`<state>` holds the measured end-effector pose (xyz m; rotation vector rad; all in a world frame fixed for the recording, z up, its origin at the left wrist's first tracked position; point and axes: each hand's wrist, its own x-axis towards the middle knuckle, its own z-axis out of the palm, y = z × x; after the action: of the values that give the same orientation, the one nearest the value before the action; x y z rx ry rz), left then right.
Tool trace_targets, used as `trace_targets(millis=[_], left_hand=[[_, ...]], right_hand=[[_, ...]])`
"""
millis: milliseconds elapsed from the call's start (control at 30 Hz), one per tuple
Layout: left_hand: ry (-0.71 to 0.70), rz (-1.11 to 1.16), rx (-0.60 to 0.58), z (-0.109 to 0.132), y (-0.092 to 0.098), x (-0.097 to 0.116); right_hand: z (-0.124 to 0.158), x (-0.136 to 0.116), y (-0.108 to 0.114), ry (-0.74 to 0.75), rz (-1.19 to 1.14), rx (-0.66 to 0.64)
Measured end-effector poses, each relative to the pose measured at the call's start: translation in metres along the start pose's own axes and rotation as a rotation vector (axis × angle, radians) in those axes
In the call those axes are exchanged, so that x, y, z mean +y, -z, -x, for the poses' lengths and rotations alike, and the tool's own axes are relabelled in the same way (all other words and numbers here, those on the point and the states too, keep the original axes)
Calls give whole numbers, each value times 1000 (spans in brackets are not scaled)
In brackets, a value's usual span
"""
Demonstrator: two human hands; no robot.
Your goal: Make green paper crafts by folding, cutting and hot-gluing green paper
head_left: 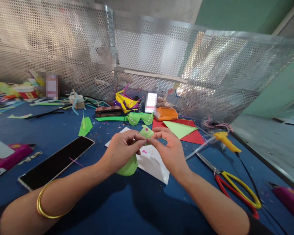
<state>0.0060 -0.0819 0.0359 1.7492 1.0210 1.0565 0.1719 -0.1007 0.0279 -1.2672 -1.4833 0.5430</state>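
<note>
A light green paper cutout (pixel 128 168) with small pink squares on it is held up between both hands, above a white sheet of paper (pixel 159 166). My left hand (pixel 121 145) is closed on it, and part of the cutout hangs below the palm. My right hand (pixel 170 148) pinches its right edge, thumb tip close to a pink paper square (pixel 147 140). Both thumbs nearly meet there. Loose pink paper bits (pixel 144 151) lie on the white sheet. Behind my fingers sits a green paper mask (pixel 139 118) dotted with pale squares.
At left are a black phone (pixel 57 161) and a magenta tool (pixel 12 158). Scissors (pixel 231 186) and a yellow glue gun (pixel 226 142) lie at right. Red paper (pixel 196 137), an orange packet (pixel 167 113) and a yellow-purple paper mask (pixel 126 101) stand before a perforated metal screen (pixel 152 49).
</note>
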Motion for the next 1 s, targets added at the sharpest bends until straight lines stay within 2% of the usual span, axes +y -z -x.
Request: trace_targets(millis=[233, 467, 667, 800, 1000], left_hand=[[3, 27, -3, -1, -2, 0], [-13, -45, 38, -2, -2, 0], [-3, -57, -11, -2, -2, -1], [40, -51, -37, -1, -2, -1], [109, 168, 48, -1, -6, -4]], right_hand=[[2, -1, -1, -50, -50, -33], [-7, 2, 7, -298, -367, -115], [-10, 4, 8, -204, -212, -112], [-9, 3, 5, -195, -183, -92], [-7, 4, 3, -196, -155, -88]])
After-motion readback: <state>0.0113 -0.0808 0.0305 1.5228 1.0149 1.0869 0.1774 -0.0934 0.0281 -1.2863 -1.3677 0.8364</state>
